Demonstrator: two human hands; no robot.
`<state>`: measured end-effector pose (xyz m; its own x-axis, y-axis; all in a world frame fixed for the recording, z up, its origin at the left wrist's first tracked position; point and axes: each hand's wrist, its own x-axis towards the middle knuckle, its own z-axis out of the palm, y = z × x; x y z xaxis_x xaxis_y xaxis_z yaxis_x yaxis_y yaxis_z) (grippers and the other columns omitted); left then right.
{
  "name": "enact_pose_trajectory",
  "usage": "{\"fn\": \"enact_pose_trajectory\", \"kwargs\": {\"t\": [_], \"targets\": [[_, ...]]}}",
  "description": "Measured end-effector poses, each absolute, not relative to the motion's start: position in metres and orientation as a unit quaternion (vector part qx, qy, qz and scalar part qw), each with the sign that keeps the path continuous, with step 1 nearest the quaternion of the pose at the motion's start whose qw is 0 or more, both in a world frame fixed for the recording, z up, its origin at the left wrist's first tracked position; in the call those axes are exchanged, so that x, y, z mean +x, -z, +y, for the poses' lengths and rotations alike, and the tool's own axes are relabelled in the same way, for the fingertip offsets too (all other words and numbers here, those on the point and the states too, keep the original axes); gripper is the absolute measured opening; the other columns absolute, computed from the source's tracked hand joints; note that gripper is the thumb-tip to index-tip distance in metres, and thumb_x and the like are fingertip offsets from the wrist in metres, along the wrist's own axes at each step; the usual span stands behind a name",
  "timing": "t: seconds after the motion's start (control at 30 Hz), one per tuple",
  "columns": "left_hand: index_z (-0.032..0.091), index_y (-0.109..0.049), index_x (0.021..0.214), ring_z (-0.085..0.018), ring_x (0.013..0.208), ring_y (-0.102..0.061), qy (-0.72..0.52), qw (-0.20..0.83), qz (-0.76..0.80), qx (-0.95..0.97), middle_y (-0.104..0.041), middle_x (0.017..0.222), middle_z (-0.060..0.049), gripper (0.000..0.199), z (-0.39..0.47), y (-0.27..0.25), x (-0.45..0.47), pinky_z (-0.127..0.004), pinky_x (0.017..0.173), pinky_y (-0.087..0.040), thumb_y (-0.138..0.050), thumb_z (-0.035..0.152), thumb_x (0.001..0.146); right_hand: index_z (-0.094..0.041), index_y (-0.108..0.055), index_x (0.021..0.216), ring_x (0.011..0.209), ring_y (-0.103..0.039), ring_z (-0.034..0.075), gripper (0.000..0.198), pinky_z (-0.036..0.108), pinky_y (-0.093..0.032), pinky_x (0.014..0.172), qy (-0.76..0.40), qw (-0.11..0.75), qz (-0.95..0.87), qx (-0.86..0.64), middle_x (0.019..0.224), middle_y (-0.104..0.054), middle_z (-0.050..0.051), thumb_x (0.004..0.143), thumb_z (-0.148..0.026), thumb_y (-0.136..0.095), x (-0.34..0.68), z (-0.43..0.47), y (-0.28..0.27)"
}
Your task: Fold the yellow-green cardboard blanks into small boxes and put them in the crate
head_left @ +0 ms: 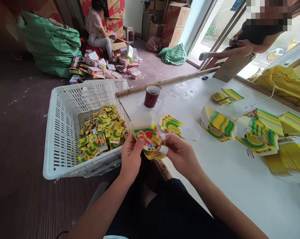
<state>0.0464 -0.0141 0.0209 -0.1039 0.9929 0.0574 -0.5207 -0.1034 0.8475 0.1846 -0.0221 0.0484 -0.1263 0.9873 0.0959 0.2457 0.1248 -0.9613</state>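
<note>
Between my two hands, over the table's near edge, is a small yellow and green printed carton (151,141) with a red picture on it. My left hand (132,152) pinches its left side, thumb on the printed face. My right hand (176,149) grips the right side; white wraps cover some of its fingertips. Just beyond lie several flat carton blanks (171,124) of the same print on the white table (202,172). To the left, a white plastic basket (49,146) holds a heap of small yellow cartons (100,132).
A maroon mug (151,98) stands near the table's far left corner. Stacks of flat blanks (221,122) spread along the right. One person (98,30) sits by a pile of boxes (102,68) on the floor; another person (254,36) sits beyond the table. A green sack (49,46) stands left.
</note>
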Motion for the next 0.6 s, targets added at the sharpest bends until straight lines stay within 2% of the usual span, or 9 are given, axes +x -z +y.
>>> {"fn": "enact_pose_trajectory", "kwargs": {"t": [0.07, 0.13, 0.23, 0.3, 0.37, 0.43, 0.47, 0.53, 0.6], "targets": [[0.022, -0.071, 0.088, -0.019, 0.087, -0.069, -0.633, 0.57, 0.369, 0.371, -0.074, 0.085, -0.001, 0.032, -0.012, -0.014, 0.04, -0.032, 0.086, -0.056, -0.075, 0.052, 0.079, -0.023, -0.067, 0.08, 0.064, -0.057, 0.017, 0.008, 0.03, -0.047, 0.059, -0.368, 0.426, -0.643, -0.519, 0.069, -0.063, -0.002, 0.083, -0.031, -0.066, 0.194, -0.021, -0.048], [0.02, -0.073, 0.085, -0.022, 0.09, -0.07, -0.601, 0.57, 0.391, 0.402, -0.076, 0.084, -0.003, 0.036, -0.007, -0.012, 0.031, -0.036, 0.089, -0.055, -0.075, 0.055, 0.077, -0.025, -0.072, 0.082, 0.066, -0.059, 0.018, 0.012, 0.031, -0.047, 0.059, -0.257, 0.422, -0.692, -0.526, 0.071, -0.066, 0.0, 0.086, -0.024, -0.06, 0.204, -0.019, -0.05], [0.021, -0.073, 0.105, -0.027, 0.11, -0.067, -0.563, 0.566, 0.39, 0.459, -0.076, 0.108, -0.009, 0.056, -0.001, -0.018, 0.01, -0.041, 0.102, -0.049, -0.066, 0.069, 0.077, -0.029, -0.076, 0.089, 0.076, -0.062, 0.02, 0.032, 0.034, -0.047, 0.068, -0.039, 0.381, -0.764, -0.519, 0.08, -0.071, 0.003, 0.091, -0.013, -0.049, 0.218, -0.016, -0.06], [0.021, -0.066, 0.122, -0.031, 0.127, -0.058, -0.537, 0.534, 0.397, 0.519, -0.067, 0.13, -0.013, 0.074, 0.001, -0.026, -0.003, -0.045, 0.111, -0.041, -0.062, 0.077, 0.073, -0.03, -0.076, 0.09, 0.083, -0.061, 0.021, 0.039, 0.036, -0.044, 0.076, 0.069, 0.31, -0.804, -0.503, 0.085, -0.073, 0.004, 0.093, -0.007, -0.046, 0.221, -0.015, -0.068], [0.02, -0.059, 0.13, -0.036, 0.137, -0.047, -0.477, 0.482, 0.439, 0.589, -0.058, 0.142, -0.015, 0.089, -0.002, -0.034, -0.011, -0.05, 0.116, -0.033, -0.076, 0.072, 0.061, -0.029, -0.075, 0.089, 0.086, -0.059, 0.021, 0.034, 0.037, -0.042, 0.08, 0.105, 0.245, -0.85, -0.455, 0.089, -0.074, 0.004, 0.094, -0.007, -0.049, 0.217, -0.017, -0.076], [0.02, -0.058, 0.129, -0.039, 0.134, -0.049, -0.396, 0.453, 0.474, 0.643, -0.059, 0.139, -0.016, 0.095, -0.007, -0.04, -0.009, -0.053, 0.114, -0.035, -0.091, 0.054, 0.047, -0.026, -0.072, 0.087, 0.087, -0.057, 0.022, 0.023, 0.037, -0.042, 0.081, 0.088, 0.215, -0.897, -0.377, 0.092, -0.074, 0.005, 0.094, -0.012, -0.055, 0.207, -0.021, -0.081], [0.021, -0.058, 0.127, -0.039, 0.127, -0.055, -0.361, 0.455, 0.478, 0.659, -0.063, 0.132, -0.014, 0.091, -0.01, -0.042, -0.005, -0.052, 0.109, -0.04, -0.093, 0.045, 0.046, -0.025, -0.07, 0.085, 0.086, -0.057, 0.021, 0.02, 0.036, -0.043, 0.081, 0.076, 0.214, -0.911, -0.345, 0.093, -0.074, 0.005, 0.094, -0.015, -0.056, 0.201, -0.024, -0.081], [0.022, -0.058, 0.12, -0.033, 0.107, -0.065, -0.338, 0.47, 0.479, 0.66, -0.07, 0.113, -0.009, 0.073, -0.015, -0.041, 0.007, -0.046, 0.094, -0.051, -0.088, 0.033, 0.055, -0.024, -0.067, 0.084, 0.082, -0.057, 0.019, 0.021, 0.034, -0.044, 0.08, 0.066, 0.24, -0.911, -0.328, 0.094, -0.072, 0.004, 0.097, -0.016, -0.053, 0.19, -0.03, -0.08], [0.023, -0.055, 0.113, -0.026, 0.091, -0.066, -0.372, 0.467, 0.503, 0.625, -0.07, 0.097, -0.003, 0.057, -0.02, -0.038, 0.017, -0.038, 0.08, -0.053, -0.08, 0.028, 0.063, -0.025, -0.065, 0.088, 0.079, -0.058, 0.017, 0.024, 0.03, -0.047, 0.075, 0.061, 0.296, -0.879, -0.368, 0.092, -0.069, 0.004, 0.098, -0.012, -0.047, 0.182, -0.036, -0.076]]}}
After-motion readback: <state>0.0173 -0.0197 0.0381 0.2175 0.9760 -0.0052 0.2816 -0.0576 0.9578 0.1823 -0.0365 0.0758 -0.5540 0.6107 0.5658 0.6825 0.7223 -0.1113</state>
